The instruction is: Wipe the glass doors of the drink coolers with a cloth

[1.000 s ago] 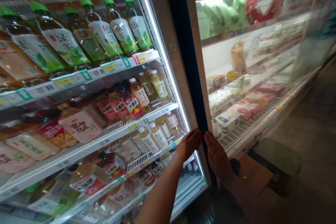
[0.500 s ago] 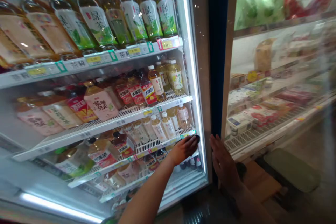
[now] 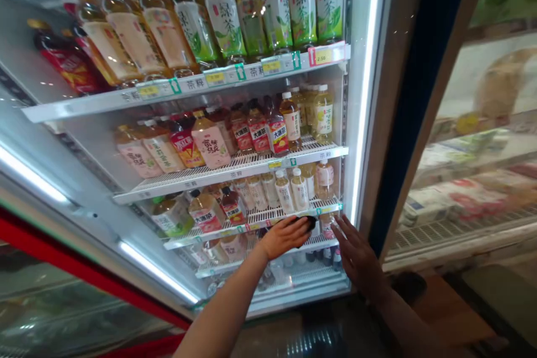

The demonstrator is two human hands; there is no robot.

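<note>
My left hand reaches from the lower left over the lower shelves of a lit drinks cooler. Its fingers lie over a small black object, whose exact shape I cannot make out. Just to the right, my right hand is raised near the cooler's right edge, fingers stretched, with nothing visible in it. Behind both hands, small white-capped bottles stand on a wire shelf. Above them are pink-label and red-label bottles, and green-capped tea bottles fill the top shelf.
A bright light strip runs down the cooler's right side, beside a dark upright frame. Farther right, another chilled case holds packaged food. A red edge crosses the lower left. A brown surface lies at the lower right.
The view has swung left, showing more of the cooler. Relative to the shelves, my left hand and the black object have moved left. My right hand now overlaps the cooler's lower right side.
</note>
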